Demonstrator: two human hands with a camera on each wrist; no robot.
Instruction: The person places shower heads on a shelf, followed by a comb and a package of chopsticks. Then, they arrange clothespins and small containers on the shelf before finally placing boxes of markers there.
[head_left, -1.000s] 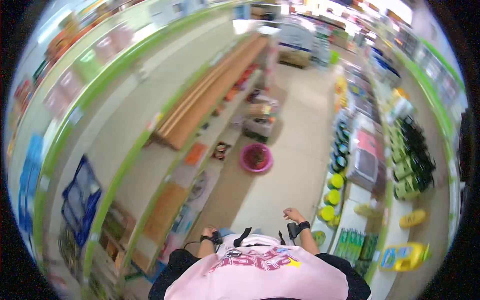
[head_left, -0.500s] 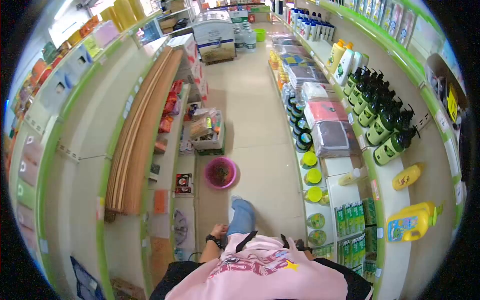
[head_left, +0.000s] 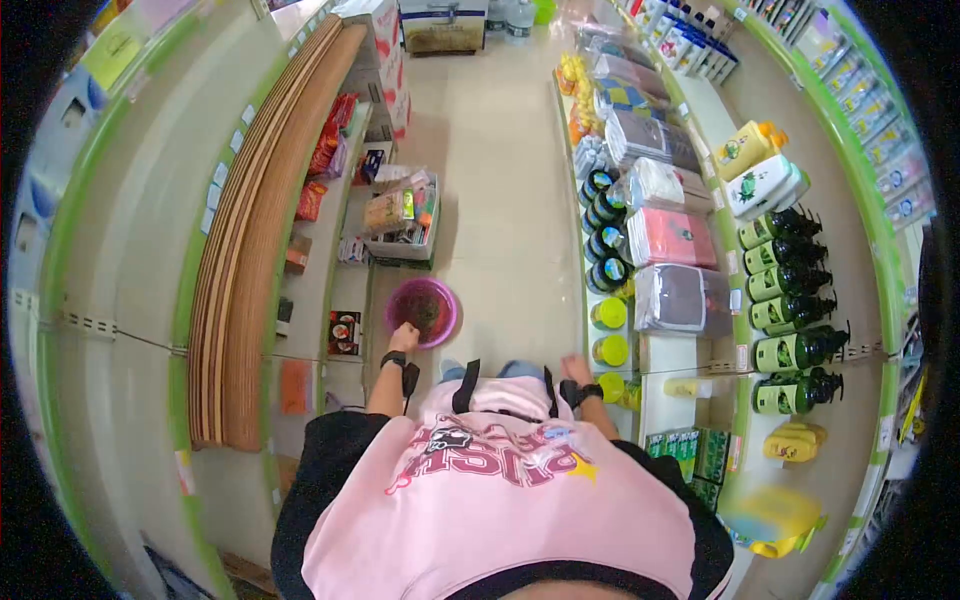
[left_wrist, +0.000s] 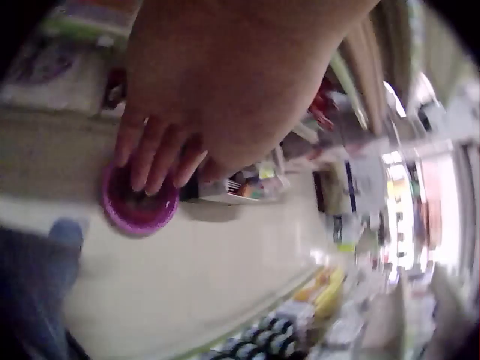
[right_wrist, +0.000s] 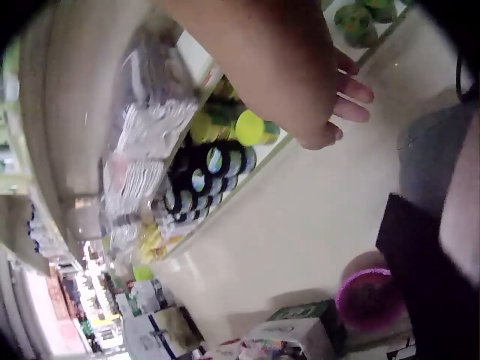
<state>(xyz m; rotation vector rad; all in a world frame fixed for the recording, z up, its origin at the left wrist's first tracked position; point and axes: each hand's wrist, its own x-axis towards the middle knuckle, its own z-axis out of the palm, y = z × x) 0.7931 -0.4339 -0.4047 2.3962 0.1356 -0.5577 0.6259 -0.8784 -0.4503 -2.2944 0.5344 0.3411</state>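
Note:
In the head view the left hand (head_left: pixel 404 338) is over the near left edge of a round pink-purple basin (head_left: pixel 450 322) on the floor. The left wrist view shows its fingers (left_wrist: pixel 156 159) hanging loose and apart across the basin (left_wrist: pixel 129 219); whether they touch it I cannot tell. Something dark, green and reddish lies inside the basin. The right hand (head_left: pixel 577 369) hangs beside the right shelf, near yellow-lidded jars (head_left: pixel 610 350). Its fingers are relaxed and hold nothing in the right wrist view, with the jars (right_wrist: pixel 252 129) close by.
Beyond the basin stands a box of mixed goods (head_left: pixel 432 226) against the left shelf. Long wooden boards (head_left: pixel 262 230) lie along that shelf. Folded packs (head_left: pixel 672 238) and green pump bottles (head_left: pixel 790 352) line the right shelves. Pale tiled floor (head_left: pixel 500 200) runs between the shelves.
The view has swung downward and the person is closer to the basin. The left hand has moved forward to the basin; the right hand shows beside the body again.

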